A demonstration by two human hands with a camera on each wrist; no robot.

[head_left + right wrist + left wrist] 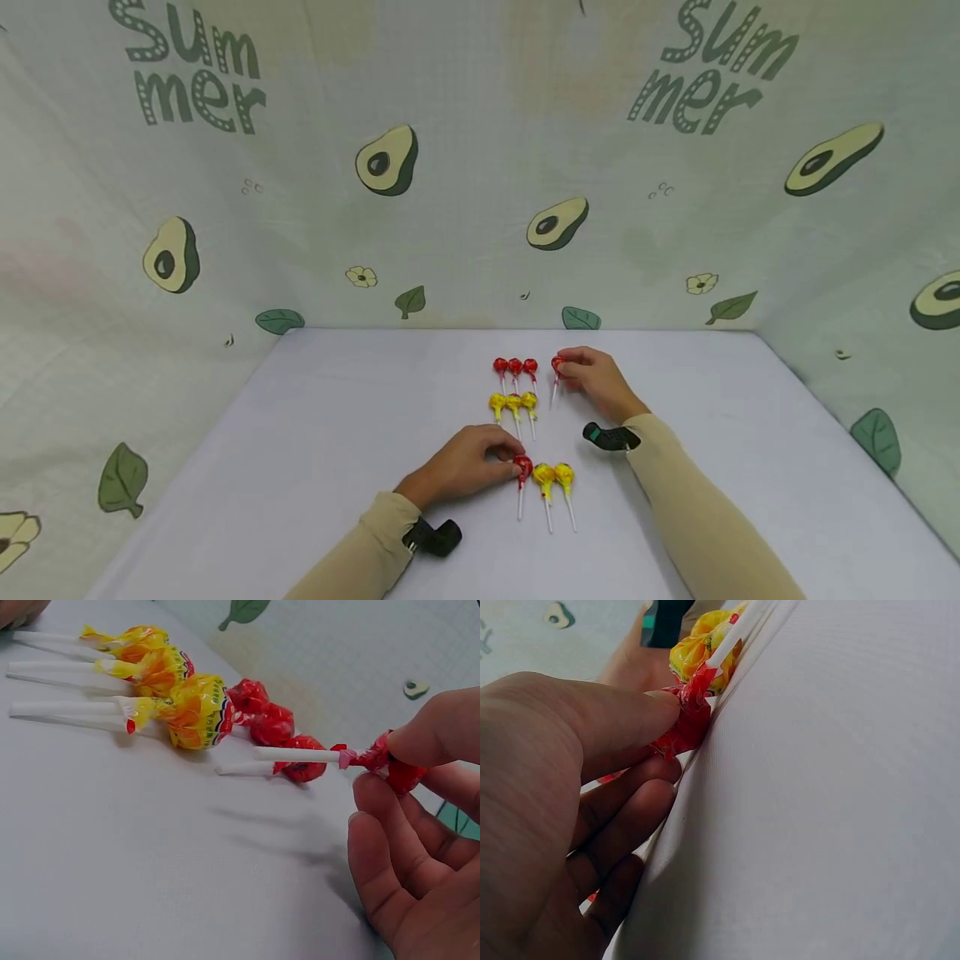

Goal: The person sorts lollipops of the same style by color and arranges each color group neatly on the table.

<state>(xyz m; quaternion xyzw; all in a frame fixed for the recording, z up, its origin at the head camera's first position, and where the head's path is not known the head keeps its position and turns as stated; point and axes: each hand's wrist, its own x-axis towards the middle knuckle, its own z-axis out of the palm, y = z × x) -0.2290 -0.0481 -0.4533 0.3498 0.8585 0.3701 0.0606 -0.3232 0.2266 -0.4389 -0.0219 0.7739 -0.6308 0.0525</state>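
Note:
In the head view my left hand (476,460) pinches a red lollipop (522,467) by its wrapped head, its white stick toward me, at the left of two yellow lollipops (553,475). Farther back, my right hand (600,383) holds another red lollipop (557,364) between thumb and fingers. The right wrist view shows that red lollipop (405,774) with its stick pointing left, beside a group of three red lollipops (271,724). Nearer in that view lie three yellow lollipops (199,712). The left wrist view has thumb and forefinger on the red wrapper (686,724).
Everything lies on a white tabletop (315,433). A row of red lollipops (515,367) sits behind a row of yellow lollipops (513,402). A cloth backdrop (465,275) printed with avocados and leaves stands behind the table and at its sides.

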